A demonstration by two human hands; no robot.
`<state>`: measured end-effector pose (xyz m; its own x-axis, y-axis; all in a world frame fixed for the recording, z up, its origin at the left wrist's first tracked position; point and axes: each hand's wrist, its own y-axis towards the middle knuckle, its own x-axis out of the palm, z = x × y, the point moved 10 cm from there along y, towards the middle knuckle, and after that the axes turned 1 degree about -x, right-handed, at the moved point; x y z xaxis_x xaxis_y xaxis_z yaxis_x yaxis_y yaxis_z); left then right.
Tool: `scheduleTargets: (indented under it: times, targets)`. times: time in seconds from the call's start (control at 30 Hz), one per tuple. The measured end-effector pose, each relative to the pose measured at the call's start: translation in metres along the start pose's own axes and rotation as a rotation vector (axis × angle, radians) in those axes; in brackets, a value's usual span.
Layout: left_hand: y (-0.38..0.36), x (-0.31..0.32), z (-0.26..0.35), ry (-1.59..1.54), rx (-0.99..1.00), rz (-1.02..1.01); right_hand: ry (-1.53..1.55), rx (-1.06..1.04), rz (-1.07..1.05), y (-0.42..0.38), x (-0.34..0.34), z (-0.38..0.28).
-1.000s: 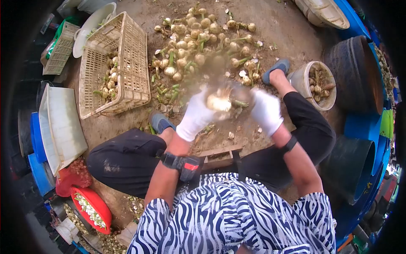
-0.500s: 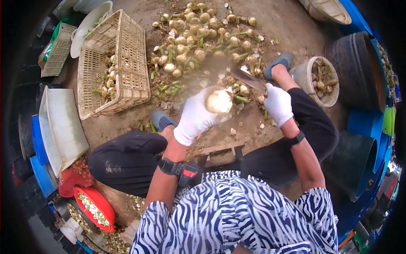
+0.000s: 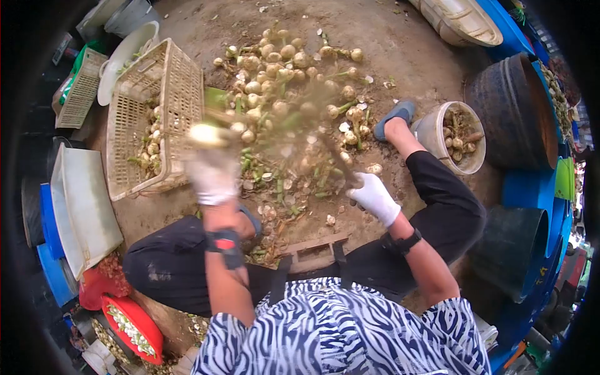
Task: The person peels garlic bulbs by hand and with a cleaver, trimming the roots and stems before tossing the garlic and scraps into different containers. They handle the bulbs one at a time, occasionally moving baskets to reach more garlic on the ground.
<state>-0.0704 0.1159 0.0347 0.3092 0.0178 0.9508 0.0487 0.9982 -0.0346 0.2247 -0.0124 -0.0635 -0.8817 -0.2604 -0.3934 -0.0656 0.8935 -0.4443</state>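
My left hand [image 3: 214, 178], in a white glove, holds a pale bulb [image 3: 209, 135] at its fingertips; blur hides the fingers' exact grip. The bulb is just beside the near right edge of a slatted crate [image 3: 183, 103], outside it in my view. My right hand [image 3: 375, 197], gloved too, is closed around a knife [image 3: 337, 159], its dark, blurred blade slanting up and leftward over the floor.

That floor [image 3: 406, 56] is brown and bare toward the far side, but between my feet it is littered with dirt, papery skins and cut green stalks [image 3: 281, 184]. A pile of bulbs [image 3: 275, 69] spreads beyond my hands, many with stems on. More bulbs lie inside the crate. A low frame [image 3: 312, 253] sits between my legs.

Just beyond my right shoe [image 3: 397, 119] stands a pale bucket [image 3: 426, 129] with bulbs in it. Further right, a big dark barrel [image 3: 509, 112], a dark green tub [image 3: 512, 250] and blue containers [image 3: 525, 190] line the side. On my left are a tilted white tub [image 3: 87, 206] and a red basin [image 3: 150, 322] holding white and greenish pieces. The outer edges of the room are dark and hard to read.
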Motion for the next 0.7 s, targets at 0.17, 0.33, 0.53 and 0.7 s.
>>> scheduleTargets:
  times: [0.17,0.33,0.53,0.7]
  targets:
    - [0.044,-0.057,-0.024,0.523,-0.152,0.093,0.428,0.094,0.311,-0.017,-0.083,-0.03]
    - [0.008,-0.114,-0.219,2.335,-0.427,-0.407,-0.058,-0.01,0.459,-0.026,-0.119,-0.045]
    - [-0.009,-0.19,-0.254,2.497,-0.67,-0.51,0.176,0.083,0.367,0.005,-0.09,0.009]
    - [-0.02,-0.246,-0.167,2.657,-0.582,-0.22,0.07,0.024,0.377,0.011,-0.081,0.012]
